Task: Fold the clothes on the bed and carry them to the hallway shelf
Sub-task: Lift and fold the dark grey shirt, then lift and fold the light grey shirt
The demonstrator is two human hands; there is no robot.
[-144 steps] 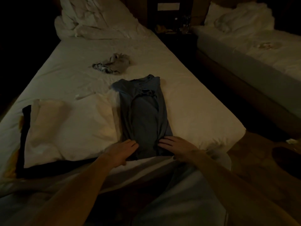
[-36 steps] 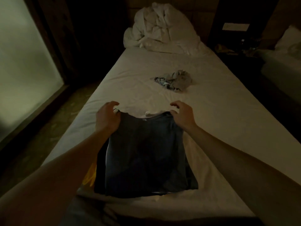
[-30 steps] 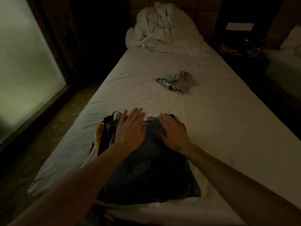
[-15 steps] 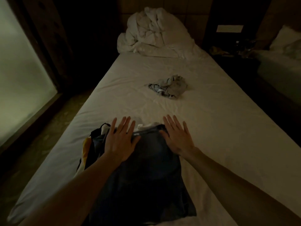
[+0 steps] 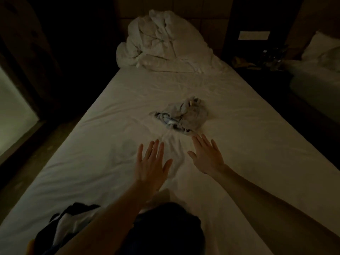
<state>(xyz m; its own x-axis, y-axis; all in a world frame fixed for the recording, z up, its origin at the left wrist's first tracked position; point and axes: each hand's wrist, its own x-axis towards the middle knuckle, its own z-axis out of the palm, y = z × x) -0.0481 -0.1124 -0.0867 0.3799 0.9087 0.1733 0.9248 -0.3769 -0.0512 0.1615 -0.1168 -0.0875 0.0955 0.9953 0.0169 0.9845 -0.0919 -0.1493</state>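
- We see the crumpled clothes [image 5: 184,117], a small grey-and-blue heap, lying unfolded on the white sheet of the bed [image 5: 257,144] near its middle
- Nearer to us than that heap, at the bottom edge of the view, sits the folded stack [image 5: 165,229], dark cloth on top with white and a bit of yellow showing at its left side; our left forearm crosses over it
- Our right hand [image 5: 207,157] is stretched out just short of the crumpled clothes, palm down, fingers [image 5: 197,142] straight and spread, holding nothing; its fingertips lie close to the heap's near edge, and we cannot tell whether they touch it
- Our left hand [image 5: 151,162] is beside the right one, a little farther from the crumpled clothes and to their near left, also palm down with straight, slightly spread fingers [image 5: 151,148] and nothing in its grasp
- Whether either palm rests on the sheet or hangs just above it we cannot tell in this dim light
- The sheet between the two hands is creased into small wrinkles running toward the heap
- Beyond the crumpled clothes, at the head of the bed, a white duvet [image 5: 161,43] is bunched into a tall pile against the wall
- To the far right of the heap, across a dark gap, stands a second bed [image 5: 316,78] with white bedding, and a dark nightstand [image 5: 257,65] with small things on it that are too dim to name
- To the left of the heap, past the bed's edge, the floor is dark, with a pale frosted panel [image 5: 12,122] at the frame's left side
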